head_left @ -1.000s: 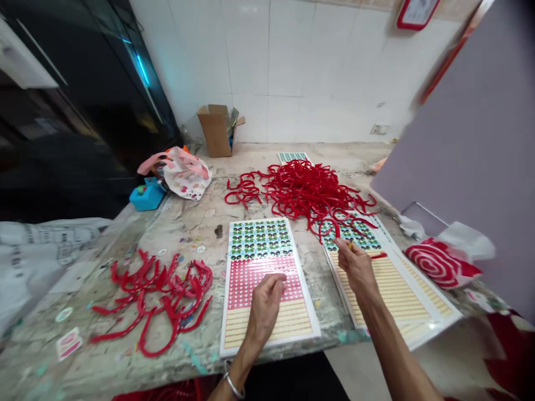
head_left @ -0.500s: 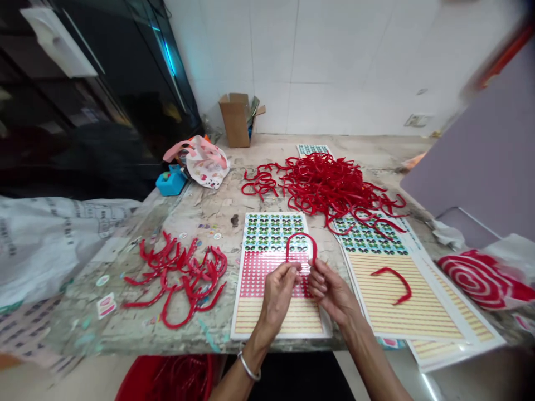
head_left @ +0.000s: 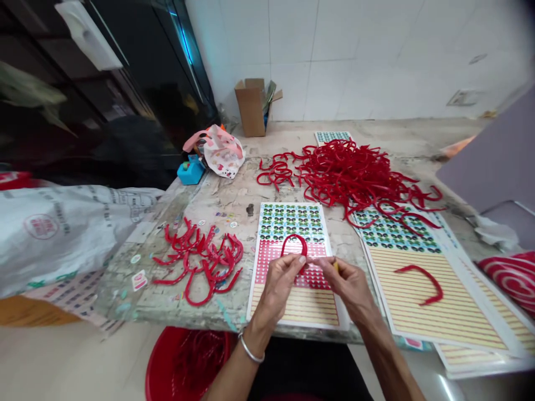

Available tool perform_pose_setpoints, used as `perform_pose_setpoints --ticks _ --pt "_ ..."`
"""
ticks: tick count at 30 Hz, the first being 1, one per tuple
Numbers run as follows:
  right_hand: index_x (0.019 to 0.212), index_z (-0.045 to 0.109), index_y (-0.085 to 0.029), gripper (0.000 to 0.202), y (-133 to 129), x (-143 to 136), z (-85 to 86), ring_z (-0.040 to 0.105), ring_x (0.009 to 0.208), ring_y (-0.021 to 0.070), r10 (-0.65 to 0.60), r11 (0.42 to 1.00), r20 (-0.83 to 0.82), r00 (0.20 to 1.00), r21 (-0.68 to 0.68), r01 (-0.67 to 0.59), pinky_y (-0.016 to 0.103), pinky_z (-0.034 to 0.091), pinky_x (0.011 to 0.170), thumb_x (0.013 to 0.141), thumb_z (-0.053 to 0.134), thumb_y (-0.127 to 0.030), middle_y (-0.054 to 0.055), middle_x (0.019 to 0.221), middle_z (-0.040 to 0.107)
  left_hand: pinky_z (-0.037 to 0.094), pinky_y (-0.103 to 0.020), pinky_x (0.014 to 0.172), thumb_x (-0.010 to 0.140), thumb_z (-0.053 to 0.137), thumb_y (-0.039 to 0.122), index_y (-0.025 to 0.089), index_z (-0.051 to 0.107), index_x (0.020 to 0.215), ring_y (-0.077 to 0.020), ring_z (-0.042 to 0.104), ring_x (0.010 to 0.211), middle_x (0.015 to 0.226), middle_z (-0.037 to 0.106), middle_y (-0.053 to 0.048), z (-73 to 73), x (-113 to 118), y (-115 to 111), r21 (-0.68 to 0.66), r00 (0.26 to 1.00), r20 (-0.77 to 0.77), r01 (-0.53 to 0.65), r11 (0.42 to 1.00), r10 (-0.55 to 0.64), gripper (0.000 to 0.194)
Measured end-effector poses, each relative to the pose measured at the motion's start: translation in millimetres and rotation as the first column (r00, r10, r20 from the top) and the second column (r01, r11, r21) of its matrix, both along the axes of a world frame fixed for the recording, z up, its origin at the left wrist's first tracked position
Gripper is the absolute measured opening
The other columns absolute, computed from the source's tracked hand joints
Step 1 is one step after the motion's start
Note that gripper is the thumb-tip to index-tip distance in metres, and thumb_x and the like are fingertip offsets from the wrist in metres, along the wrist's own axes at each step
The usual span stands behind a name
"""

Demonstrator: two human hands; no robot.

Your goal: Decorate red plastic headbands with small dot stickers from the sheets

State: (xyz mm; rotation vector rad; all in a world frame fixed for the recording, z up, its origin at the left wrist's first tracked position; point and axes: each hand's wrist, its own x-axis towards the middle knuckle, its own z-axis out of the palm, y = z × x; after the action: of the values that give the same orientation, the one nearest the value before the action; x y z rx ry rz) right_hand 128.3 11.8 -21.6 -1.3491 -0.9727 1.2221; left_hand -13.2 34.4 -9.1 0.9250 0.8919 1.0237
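Note:
My left hand (head_left: 282, 281) is closed in a pinch on a thin red curved strip (head_left: 294, 238), whose loop arches above the fingers. Its thumb and fingertips meet the end of the strip. My right hand (head_left: 349, 281) is closed too, its fingertips pressed together right beside the left thumb. A small yellow bit shows at its fingers; what exactly they pinch is too small to make out. Both hands hover over a sticker sheet (head_left: 292, 306) printed with green-and-black shapes, pink rows and yellow stripes.
A large heap of red strips (head_left: 349, 170) lies behind, a smaller pile (head_left: 200, 262) at left. More printed sheets (head_left: 443, 295) lie at right with one strip (head_left: 434, 284) on top. A red bucket (head_left: 156, 362) stands below the table edge. A carton (head_left: 249, 111) stands by the wall.
My right hand has come in against the left fingertips, and the strip's loop has narrowed and tilted. The whole view has shifted, so the table appears further right.

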Motion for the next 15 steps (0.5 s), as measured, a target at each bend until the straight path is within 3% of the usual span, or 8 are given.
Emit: perform_pose_setpoints --ticks 2,5,7,10,15 --pt "0.074 0.061 -0.016 0.027 4 4 5.9 0.032 0.045 0.0057 -0.016 1.000 -0.053 0.998 -0.024 0.015 0.020 0.022 0.042 0.072 0.067 -0.042 -0.005 0.053 0.043 0.045 -0.028 0.076 0.080 0.058 0.033 0.011 0.070 0.088 -0.0155 0.062 0.073 0.076 0.069 -0.007 4.9 -4 1 -0.009 0.992 -0.006 0.122 0.992 -0.122 0.026" --pt "0.068 0.057 -0.016 0.029 10 2 11.8 0.032 0.040 0.0056 0.105 0.990 -0.229 0.968 -0.070 -0.124 0.020 0.021 0.040 0.072 0.067 -0.043 -0.006 0.047 0.040 0.045 -0.026 0.068 0.081 0.057 0.034 0.010 0.069 0.084 -0.0138 0.061 0.064 0.069 0.067 -0.006 10.3 -6 -1 -0.037 0.968 0.041 0.248 0.968 -0.246 0.027" --pt "0.062 0.052 -0.016 0.031 13 -2 12.4 0.031 0.039 0.0046 0.104 0.991 -0.302 0.948 -0.052 -0.125 0.020 0.018 0.039 0.073 0.067 -0.041 -0.007 0.046 0.039 0.045 -0.024 0.065 0.082 0.056 0.036 0.010 0.068 0.082 -0.0121 0.060 0.061 0.068 0.067 -0.006 10.1 -7 -4 -0.102 0.970 0.111 0.228 0.968 -0.216 0.029" --pt "0.059 0.050 -0.016 0.032 15 -8 8.6 0.022 0.038 0.0026 -0.005 0.999 -0.329 0.944 -0.033 -0.006 0.020 0.012 0.038 0.073 0.068 -0.039 -0.007 0.046 0.040 0.045 -0.024 0.066 0.082 0.055 0.037 0.011 0.066 0.084 -0.0114 0.060 0.063 0.075 0.068 -0.008 5.6 -11 -9 -0.188 0.971 0.197 0.170 0.967 -0.132 0.029" --pt "0.064 0.054 -0.017 0.029 16 -18 0.8 0.020 0.038 0.0033 -0.048 0.999 -0.387 0.921 -0.030 0.039 0.020 0.011 0.038 0.073 0.067 -0.040 -0.005 0.050 0.046 0.044 -0.026 0.073 0.075 0.066 0.028 0.013 0.065 0.087 -0.0112 0.060 0.068 0.080 0.069 -0.007 -2.9 -13 -18 -0.185 0.982 0.185 0.058 0.981 -0.023 0.020"
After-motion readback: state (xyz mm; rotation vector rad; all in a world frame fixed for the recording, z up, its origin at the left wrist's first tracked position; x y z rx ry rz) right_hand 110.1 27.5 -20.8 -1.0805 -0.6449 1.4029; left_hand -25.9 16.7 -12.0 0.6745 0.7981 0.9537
